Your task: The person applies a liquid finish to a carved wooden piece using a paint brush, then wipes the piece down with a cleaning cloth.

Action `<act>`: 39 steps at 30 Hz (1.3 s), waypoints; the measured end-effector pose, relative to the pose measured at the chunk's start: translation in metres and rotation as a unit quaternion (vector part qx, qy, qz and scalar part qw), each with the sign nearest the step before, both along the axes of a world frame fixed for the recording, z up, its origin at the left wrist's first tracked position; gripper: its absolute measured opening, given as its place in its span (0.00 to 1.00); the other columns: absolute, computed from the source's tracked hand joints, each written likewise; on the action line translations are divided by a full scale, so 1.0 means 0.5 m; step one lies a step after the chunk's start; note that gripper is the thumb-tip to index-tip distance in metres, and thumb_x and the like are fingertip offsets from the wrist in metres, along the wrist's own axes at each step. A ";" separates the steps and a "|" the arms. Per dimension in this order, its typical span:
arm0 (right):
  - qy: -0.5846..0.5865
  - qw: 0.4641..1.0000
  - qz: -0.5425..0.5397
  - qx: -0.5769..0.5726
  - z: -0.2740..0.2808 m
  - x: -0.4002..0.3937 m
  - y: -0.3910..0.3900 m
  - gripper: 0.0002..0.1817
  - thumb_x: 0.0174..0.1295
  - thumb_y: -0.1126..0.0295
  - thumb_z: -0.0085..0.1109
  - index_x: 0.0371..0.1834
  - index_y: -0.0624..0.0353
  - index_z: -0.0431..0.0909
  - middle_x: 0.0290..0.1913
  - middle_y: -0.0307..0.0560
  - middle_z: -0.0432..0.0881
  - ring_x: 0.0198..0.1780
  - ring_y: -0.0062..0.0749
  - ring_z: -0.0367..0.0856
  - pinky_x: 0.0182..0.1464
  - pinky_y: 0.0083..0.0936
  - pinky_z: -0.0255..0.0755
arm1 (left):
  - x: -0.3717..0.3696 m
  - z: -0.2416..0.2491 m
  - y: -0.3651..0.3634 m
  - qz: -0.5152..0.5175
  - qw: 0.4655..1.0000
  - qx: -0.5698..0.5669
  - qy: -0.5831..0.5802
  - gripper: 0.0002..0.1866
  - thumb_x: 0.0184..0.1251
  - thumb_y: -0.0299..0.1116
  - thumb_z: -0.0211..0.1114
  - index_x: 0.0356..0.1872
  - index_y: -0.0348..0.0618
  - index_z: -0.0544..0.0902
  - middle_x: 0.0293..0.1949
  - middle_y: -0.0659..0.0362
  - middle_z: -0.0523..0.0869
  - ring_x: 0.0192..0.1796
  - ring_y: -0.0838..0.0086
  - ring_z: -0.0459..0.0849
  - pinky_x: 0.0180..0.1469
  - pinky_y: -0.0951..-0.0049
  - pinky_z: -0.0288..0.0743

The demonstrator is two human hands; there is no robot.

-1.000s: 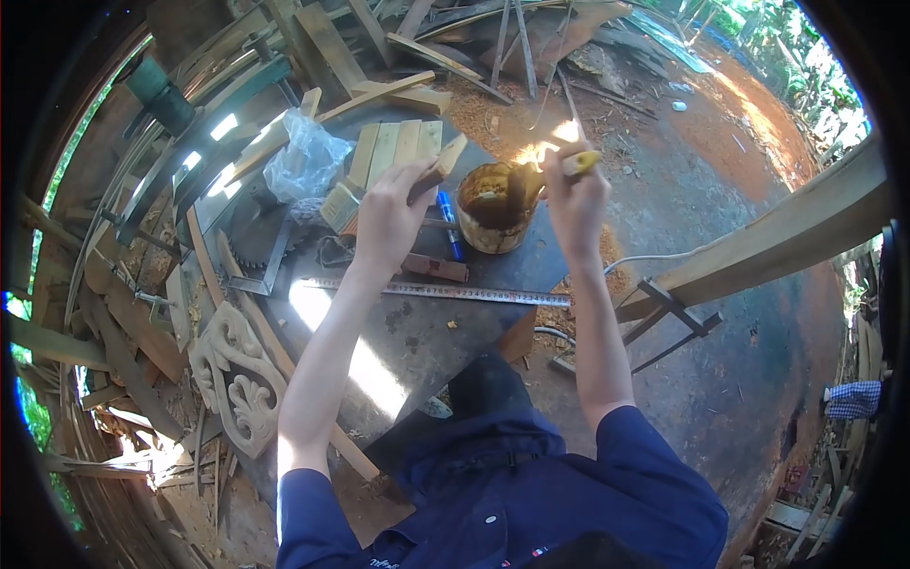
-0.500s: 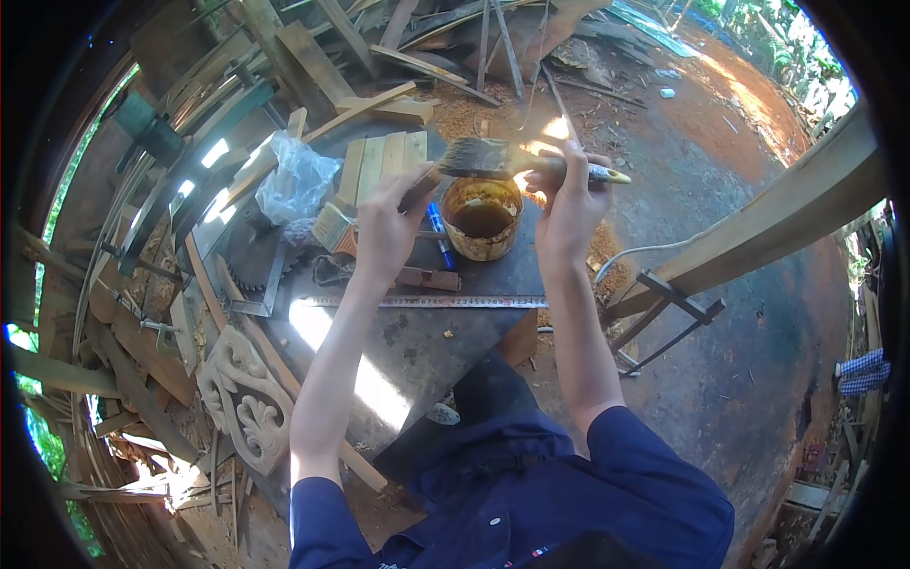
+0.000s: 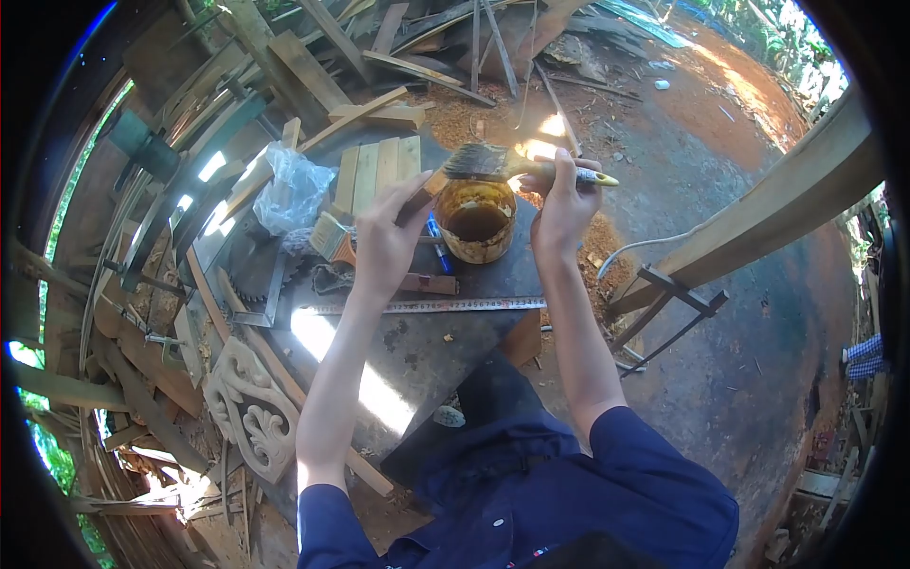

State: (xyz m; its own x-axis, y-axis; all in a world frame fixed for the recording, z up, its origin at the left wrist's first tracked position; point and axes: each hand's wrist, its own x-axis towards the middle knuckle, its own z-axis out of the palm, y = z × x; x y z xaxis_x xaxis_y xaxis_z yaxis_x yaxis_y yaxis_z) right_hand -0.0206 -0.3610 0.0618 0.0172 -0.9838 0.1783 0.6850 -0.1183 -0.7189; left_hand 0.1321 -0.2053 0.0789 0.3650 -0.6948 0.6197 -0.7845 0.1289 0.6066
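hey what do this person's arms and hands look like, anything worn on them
Both hands, the left hand and the right hand, are bare: no gloves, rings or watch that can be seen. The forearms are uncovered too. Short dark blue sleeves end above the elbows, part of a dark blue buttoned shirt with a small mark low on the chest, too small to read.

I wear a dark blue short-sleeved shirt with small pale buttons down its front; both sleeves end above my elbows, leaving my forearms bare. A tiny red and white mark, perhaps a label, sits near the hem.
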 end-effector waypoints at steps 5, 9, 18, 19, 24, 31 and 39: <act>0.010 1.000 -0.017 -0.005 -0.017 0.010 -0.028 0.08 0.76 0.72 0.59 0.48 0.64 0.70 0.36 0.58 0.87 0.26 0.39 0.90 0.27 0.29 0.88 | -0.002 0.005 0.009 -0.004 1.000 -0.001 0.007 0.21 0.69 0.23 0.74 0.63 0.39 0.87 0.45 0.53 0.92 0.43 0.75 0.87 0.51 0.72 0.80; 0.015 0.999 -0.034 -0.012 -0.010 0.015 -0.038 0.10 0.74 0.72 0.62 0.44 0.64 0.71 0.36 0.56 0.86 0.28 0.38 0.90 0.29 0.31 0.89 | 0.000 0.010 0.016 0.003 1.000 -0.005 -0.002 0.20 0.69 0.22 0.74 0.62 0.39 0.87 0.45 0.54 0.92 0.42 0.76 0.87 0.50 0.73 0.80; 0.013 0.996 -0.090 -0.006 -0.010 0.024 -0.043 0.10 0.74 0.73 0.62 0.42 0.66 0.70 0.38 0.57 0.85 0.30 0.38 0.90 0.33 0.32 0.93 | -0.007 0.026 0.032 -0.002 1.000 0.001 -0.011 0.21 0.69 0.21 0.74 0.62 0.40 0.87 0.47 0.54 0.91 0.43 0.76 0.88 0.49 0.73 0.81; 0.005 0.997 -0.080 0.004 -0.011 0.024 -0.040 0.09 0.74 0.73 0.61 0.42 0.65 0.70 0.38 0.57 0.85 0.30 0.37 0.90 0.34 0.33 0.93 | -0.008 0.026 0.031 -0.009 1.000 -0.005 -0.018 0.21 0.69 0.21 0.74 0.63 0.40 0.87 0.47 0.54 0.91 0.43 0.75 0.88 0.49 0.72 0.81; 0.001 0.998 -0.065 0.007 0.000 0.007 -0.008 0.08 0.74 0.74 0.60 0.41 0.63 0.69 0.35 0.56 0.85 0.28 0.37 0.90 0.32 0.32 0.91 | -0.010 0.020 0.021 -0.009 1.000 0.017 -0.018 0.25 0.65 0.18 0.72 0.64 0.42 0.86 0.53 0.50 0.90 0.52 0.57 0.90 0.55 0.63 0.82; -0.004 1.000 -0.006 0.026 0.036 -0.029 0.056 0.08 0.74 0.73 0.61 0.41 0.58 0.70 0.33 0.56 0.88 0.23 0.35 0.88 0.27 0.28 0.87 | -0.006 0.016 0.007 -0.008 1.000 0.021 -0.015 0.24 0.66 0.19 0.72 0.63 0.42 0.86 0.53 0.50 0.91 0.52 0.57 0.90 0.54 0.63 0.82; -0.022 0.999 0.030 0.035 0.014 -0.028 0.065 0.07 0.74 0.73 0.61 0.41 0.58 0.70 0.35 0.56 0.89 0.23 0.35 0.88 0.25 0.26 0.84 | -0.004 0.003 0.014 -0.008 1.000 -0.001 -0.009 0.23 0.68 0.20 0.74 0.64 0.42 0.87 0.45 0.55 0.91 0.39 0.77 0.85 0.48 0.73 0.80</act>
State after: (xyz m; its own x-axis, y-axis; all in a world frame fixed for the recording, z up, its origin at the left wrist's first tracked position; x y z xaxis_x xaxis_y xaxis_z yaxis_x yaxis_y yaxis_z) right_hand -0.0348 -0.3285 0.0688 0.0700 -0.9914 0.1108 0.7203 -0.0266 -0.6931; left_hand 0.1303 -0.1983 0.0804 0.3431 -0.6989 0.6275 -0.7929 0.1426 0.5924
